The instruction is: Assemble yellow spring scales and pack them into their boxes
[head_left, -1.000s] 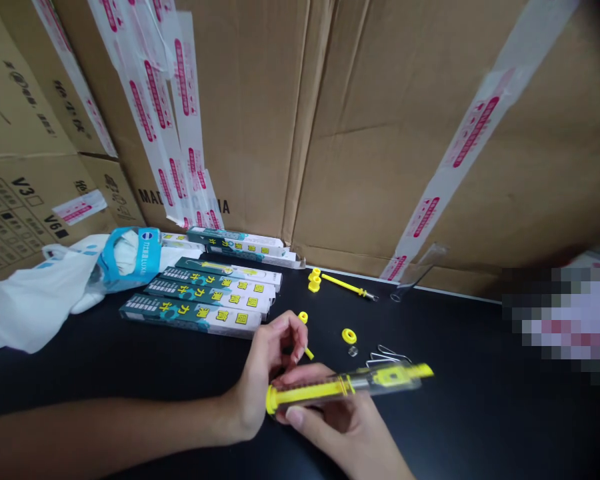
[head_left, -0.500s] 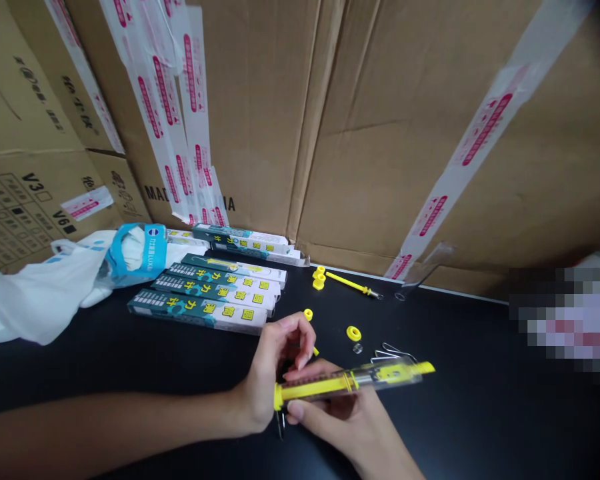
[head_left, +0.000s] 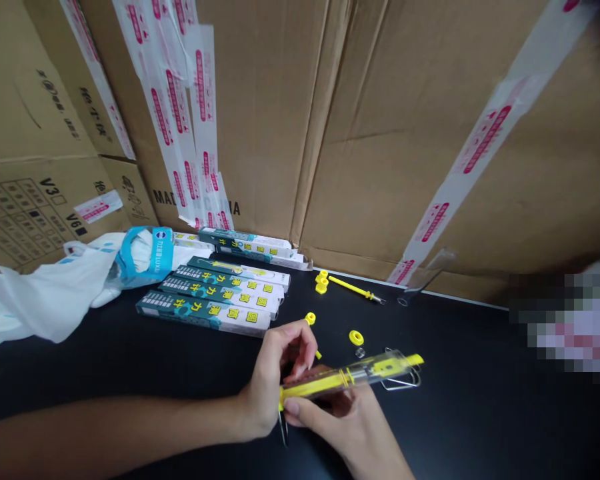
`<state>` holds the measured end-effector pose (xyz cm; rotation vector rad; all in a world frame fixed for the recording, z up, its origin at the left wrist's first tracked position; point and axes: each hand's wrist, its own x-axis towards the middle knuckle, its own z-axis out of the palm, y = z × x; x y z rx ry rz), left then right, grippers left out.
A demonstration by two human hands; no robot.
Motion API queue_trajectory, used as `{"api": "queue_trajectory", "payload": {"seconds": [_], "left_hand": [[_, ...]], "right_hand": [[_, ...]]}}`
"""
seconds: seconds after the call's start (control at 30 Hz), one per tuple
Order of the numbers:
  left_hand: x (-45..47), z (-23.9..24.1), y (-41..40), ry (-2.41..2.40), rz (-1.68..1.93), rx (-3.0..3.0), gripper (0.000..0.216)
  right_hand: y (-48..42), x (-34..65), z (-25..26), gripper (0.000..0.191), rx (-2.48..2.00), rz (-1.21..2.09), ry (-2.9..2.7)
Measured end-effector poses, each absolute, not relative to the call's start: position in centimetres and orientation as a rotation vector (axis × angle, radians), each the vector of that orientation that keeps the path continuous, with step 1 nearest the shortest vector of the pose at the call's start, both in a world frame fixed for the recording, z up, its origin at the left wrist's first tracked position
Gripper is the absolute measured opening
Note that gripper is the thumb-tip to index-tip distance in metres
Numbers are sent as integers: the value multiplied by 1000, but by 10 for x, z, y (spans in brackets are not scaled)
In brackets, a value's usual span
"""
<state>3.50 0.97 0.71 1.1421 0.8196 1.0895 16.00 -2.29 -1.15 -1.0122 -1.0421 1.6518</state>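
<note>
A spring scale [head_left: 325,382], a clear tube with yellow parts and a metal spring inside, lies slanted across my hands. My right hand [head_left: 347,417] grips the tube from below, its thumb pressed near the yellow cap at the left end. Curled fingers of my left hand [head_left: 275,377] close around that capped end; part of their hold is hidden. A metal hook [head_left: 284,430] hangs below the cap. The yellow strip [head_left: 416,359] sticks out of the tube's right end. Beyond it lie metal hooks [head_left: 405,383], a yellow ring [head_left: 356,338] and a small clear piece [head_left: 360,353].
Several printed boxes [head_left: 205,310] lie at the back left beside a white plastic bag [head_left: 55,287]. Yellow caps [head_left: 321,283], a yellow rod [head_left: 350,287] and a clear tube [head_left: 425,277] rest near the cardboard wall [head_left: 260,133]. The table [head_left: 480,413] is black.
The whole view has shifted slightly. The spring scale's right end has moved a little to the left and up, baring more of the metal hooks. Both hands keep nearly the same hold.
</note>
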Motion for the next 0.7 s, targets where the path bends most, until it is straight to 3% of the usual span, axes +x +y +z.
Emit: {"api": "queue_trajectory", "payload": {"seconds": [0.33,0.57,0.7], "left_hand": [[38,11,18,913,1084,1159,44],[30,4,18,963,915,1365,38],[25,8,15,903,814,1538,47]], "right_hand": [[-23,171,-5,21,-936,1630,-1112],[-18,195,9,23,-1096,1299,-1107],[-16,202,11,27,-1155,1164,-1137]]}}
